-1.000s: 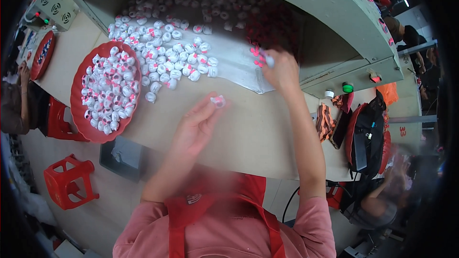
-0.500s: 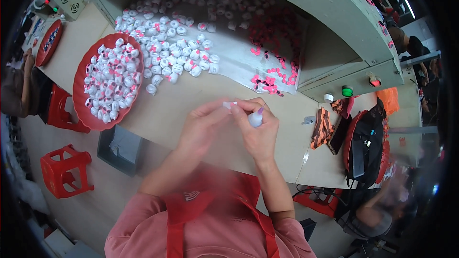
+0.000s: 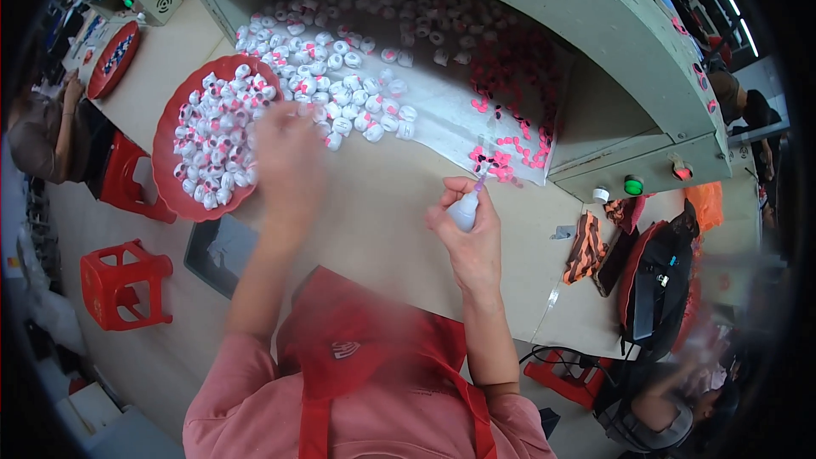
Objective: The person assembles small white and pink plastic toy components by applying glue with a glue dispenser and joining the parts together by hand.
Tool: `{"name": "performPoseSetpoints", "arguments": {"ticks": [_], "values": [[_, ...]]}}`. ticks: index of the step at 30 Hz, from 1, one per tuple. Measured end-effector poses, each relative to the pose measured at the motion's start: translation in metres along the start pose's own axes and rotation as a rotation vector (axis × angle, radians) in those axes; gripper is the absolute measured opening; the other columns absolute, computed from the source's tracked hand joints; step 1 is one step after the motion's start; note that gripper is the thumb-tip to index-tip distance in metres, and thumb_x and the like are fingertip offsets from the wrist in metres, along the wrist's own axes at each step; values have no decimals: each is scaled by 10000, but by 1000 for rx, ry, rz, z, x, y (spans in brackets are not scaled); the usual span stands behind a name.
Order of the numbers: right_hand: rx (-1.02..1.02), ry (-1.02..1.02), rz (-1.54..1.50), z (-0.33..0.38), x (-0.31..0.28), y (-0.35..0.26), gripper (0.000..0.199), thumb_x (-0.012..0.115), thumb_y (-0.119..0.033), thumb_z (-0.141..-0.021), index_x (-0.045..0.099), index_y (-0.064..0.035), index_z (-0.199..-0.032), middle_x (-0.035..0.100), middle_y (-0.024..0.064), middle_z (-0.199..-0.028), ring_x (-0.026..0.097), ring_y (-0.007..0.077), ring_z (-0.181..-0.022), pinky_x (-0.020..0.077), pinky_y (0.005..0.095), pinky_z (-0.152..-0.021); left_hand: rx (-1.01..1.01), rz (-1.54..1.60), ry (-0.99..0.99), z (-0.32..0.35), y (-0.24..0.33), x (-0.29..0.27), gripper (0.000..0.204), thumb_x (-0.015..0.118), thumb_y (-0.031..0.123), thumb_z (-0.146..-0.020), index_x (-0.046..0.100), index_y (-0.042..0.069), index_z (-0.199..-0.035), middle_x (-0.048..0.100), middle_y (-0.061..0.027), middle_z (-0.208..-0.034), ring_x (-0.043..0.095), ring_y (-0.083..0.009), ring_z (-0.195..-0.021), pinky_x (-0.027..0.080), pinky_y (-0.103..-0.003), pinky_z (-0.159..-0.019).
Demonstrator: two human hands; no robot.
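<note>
My left hand point(image 3: 289, 157) is smeared by motion beside the right rim of a red scalloped bowl point(image 3: 167, 172); its fingers and anything in them cannot be made out. The bowl is heaped with small round white pieces point(image 3: 223, 132) bearing pink and dark parts. More such white pieces point(image 3: 365, 110) lie loose just beyond that hand. In my right hand point(image 3: 478, 246), closed around it, is a small white squeeze bottle point(image 3: 464, 211) with a thin purple tip. The tip points away from me, close to scattered small pink pieces point(image 3: 501, 163) on a white sheet point(image 3: 442, 134).
A pale green metal hood point(image 3: 586, 0) arches over the sheet, with a green button point(image 3: 633, 185) on its front. To the right lie a striped cloth point(image 3: 585, 246) and a black bag point(image 3: 659, 280). A grey bin point(image 3: 204, 259) and red stool point(image 3: 127, 285) stand left. Other people sit nearby.
My hands were together in front of me over the table. The left has swung left toward the bowl and white pieces; the right, still holding the bottle, has shifted slightly right, its tip now pointing forward.
</note>
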State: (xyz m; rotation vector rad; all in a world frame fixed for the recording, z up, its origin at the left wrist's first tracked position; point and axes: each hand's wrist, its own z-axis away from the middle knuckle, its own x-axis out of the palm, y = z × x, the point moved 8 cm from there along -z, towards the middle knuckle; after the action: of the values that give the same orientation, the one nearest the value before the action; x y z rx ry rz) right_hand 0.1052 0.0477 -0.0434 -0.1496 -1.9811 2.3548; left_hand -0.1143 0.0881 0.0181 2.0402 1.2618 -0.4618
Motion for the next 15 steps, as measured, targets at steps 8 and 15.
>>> {"name": "performPoseSetpoints", "arguments": {"ticks": [8,15], "values": [[-14,-35,-180,15,-18,-1,352,571,76,-744,433,-6,-1057,543,62,-872,562,144,-798,459,245,-711,137,-46,-428,17,33,89,217,635,28,-703,604,20,-917,528,-131,-867,553,-277,-766,469,-367,-628],[-69,39,-205,29,-36,-24,373,648,26,-721,496,46,-1061,587,108,-860,591,152,-691,479,240,-642,-546,931,-533,48,21,72,246,580,23,-800,575,-6,-1044,573,-93,-1000,597,-202,-873,495,-297,-703]]}}
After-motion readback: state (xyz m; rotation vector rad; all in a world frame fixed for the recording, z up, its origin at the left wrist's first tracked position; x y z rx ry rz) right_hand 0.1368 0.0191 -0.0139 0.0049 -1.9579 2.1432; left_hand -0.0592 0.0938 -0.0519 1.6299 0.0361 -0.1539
